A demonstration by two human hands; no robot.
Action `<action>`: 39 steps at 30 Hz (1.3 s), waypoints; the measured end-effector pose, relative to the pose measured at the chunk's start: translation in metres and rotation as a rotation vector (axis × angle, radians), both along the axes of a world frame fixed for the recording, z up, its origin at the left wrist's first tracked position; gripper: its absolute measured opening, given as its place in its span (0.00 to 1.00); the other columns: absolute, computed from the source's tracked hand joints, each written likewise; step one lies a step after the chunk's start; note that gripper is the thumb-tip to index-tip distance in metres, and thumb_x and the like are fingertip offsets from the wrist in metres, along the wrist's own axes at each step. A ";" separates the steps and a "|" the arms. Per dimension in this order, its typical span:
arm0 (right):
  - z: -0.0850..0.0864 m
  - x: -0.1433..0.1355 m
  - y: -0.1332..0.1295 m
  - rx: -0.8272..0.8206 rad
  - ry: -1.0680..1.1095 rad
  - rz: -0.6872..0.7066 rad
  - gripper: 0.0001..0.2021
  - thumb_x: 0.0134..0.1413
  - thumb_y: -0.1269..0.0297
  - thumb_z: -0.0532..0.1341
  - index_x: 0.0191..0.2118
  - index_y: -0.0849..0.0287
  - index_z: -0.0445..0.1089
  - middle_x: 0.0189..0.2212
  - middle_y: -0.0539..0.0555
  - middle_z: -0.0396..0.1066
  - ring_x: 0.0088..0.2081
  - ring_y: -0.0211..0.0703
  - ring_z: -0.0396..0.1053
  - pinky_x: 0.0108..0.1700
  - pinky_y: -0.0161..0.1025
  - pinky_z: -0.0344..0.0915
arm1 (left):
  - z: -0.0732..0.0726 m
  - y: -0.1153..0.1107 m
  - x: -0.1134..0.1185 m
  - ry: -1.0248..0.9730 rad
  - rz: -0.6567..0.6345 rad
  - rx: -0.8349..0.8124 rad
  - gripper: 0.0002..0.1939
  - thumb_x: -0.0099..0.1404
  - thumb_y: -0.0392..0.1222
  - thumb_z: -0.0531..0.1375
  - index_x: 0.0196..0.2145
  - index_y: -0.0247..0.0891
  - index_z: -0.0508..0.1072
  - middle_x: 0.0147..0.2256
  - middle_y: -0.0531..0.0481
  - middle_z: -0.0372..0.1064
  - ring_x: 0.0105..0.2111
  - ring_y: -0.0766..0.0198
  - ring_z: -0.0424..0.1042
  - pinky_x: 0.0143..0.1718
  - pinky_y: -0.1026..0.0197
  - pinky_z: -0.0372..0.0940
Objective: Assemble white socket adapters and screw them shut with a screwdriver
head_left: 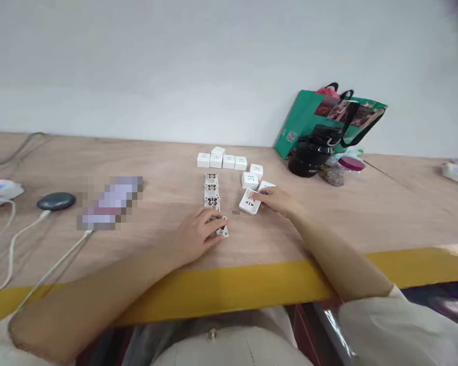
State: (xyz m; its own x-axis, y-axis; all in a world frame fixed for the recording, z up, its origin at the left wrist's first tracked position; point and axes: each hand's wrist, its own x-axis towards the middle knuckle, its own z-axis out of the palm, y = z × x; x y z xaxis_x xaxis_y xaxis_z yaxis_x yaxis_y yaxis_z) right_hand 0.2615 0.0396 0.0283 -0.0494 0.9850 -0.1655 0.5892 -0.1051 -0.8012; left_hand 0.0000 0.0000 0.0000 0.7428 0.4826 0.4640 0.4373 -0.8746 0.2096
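Socket cover [249, 202] in the right hand [272, 199], and it's a clear pinch: thumb laid on the slotted white face, other fingers tucked behind, the piece tilted just above or on the table [168, 173], can't call which! Over to the left hand [199, 231], palm down, fingers bent across a socket base [223, 230] near the yellow edge [229, 290]; whether they grip it or merely rest there, I cannot tell. Just beyond those fingertips, three open bases [211, 190] line up in a column, cavities facing upward. Between the hands, a small flat strip [235, 212] lies on the wood. Look further back: a row of four white covers [228, 161], another just behind it, and more stepping down toward the right hand, one partly hidden by it. Out right, a green bag [299, 119] leans by the wall, a black flask [309, 155] in front, a dark-pink-lidded jar [351, 163] beside. Far left, a black disc [56, 201] trails a white cable [13, 246].
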 end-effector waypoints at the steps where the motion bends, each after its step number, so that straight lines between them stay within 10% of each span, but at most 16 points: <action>1: 0.000 0.000 0.000 -0.004 0.036 -0.023 0.20 0.45 0.47 0.60 0.20 0.61 0.62 0.18 0.47 0.60 0.20 0.32 0.53 0.24 0.34 0.47 | 0.001 0.001 -0.001 0.003 0.010 -0.006 0.13 0.66 0.41 0.54 0.47 0.37 0.68 0.45 0.43 0.63 0.46 0.54 0.61 0.47 0.50 0.61; 10: 0.007 0.003 -0.005 0.278 -0.091 -0.258 0.15 0.48 0.51 0.57 0.34 0.58 0.66 0.27 0.49 0.65 0.27 0.37 0.60 0.29 0.34 0.55 | 0.008 0.003 -0.003 0.056 0.088 -0.016 0.12 0.65 0.39 0.55 0.46 0.36 0.68 0.45 0.43 0.63 0.46 0.54 0.63 0.45 0.49 0.63; 14: 0.001 -0.003 -0.012 0.506 -0.481 -0.158 0.15 0.51 0.57 0.57 0.43 0.57 0.63 0.40 0.56 0.65 0.34 0.44 0.65 0.32 0.37 0.59 | 0.009 0.004 -0.003 0.072 0.102 -0.025 0.12 0.65 0.38 0.56 0.46 0.37 0.68 0.46 0.43 0.63 0.46 0.54 0.63 0.46 0.50 0.63; 22: 0.009 -0.021 -0.030 0.457 -0.910 0.099 0.13 0.52 0.62 0.57 0.42 0.60 0.59 0.44 0.59 0.62 0.34 0.46 0.67 0.26 0.36 0.56 | 0.008 0.009 -0.006 0.094 0.137 -0.020 0.13 0.64 0.38 0.55 0.47 0.37 0.68 0.47 0.43 0.63 0.47 0.54 0.62 0.47 0.49 0.62; 35: 0.015 -0.025 -0.037 0.489 -0.820 0.128 0.06 0.57 0.65 0.53 0.39 0.60 0.61 0.41 0.58 0.65 0.34 0.44 0.66 0.30 0.37 0.57 | 0.007 0.016 -0.005 0.048 0.106 0.030 0.13 0.66 0.39 0.54 0.48 0.36 0.66 0.47 0.41 0.63 0.47 0.53 0.62 0.48 0.49 0.62; 39: 0.013 -0.033 -0.044 0.557 -0.650 0.331 0.05 0.58 0.66 0.52 0.34 0.59 0.63 0.33 0.53 0.67 0.33 0.41 0.65 0.33 0.36 0.57 | 0.017 0.004 -0.004 -0.049 0.079 0.074 0.12 0.67 0.43 0.52 0.45 0.35 0.66 0.45 0.41 0.63 0.46 0.55 0.63 0.47 0.52 0.62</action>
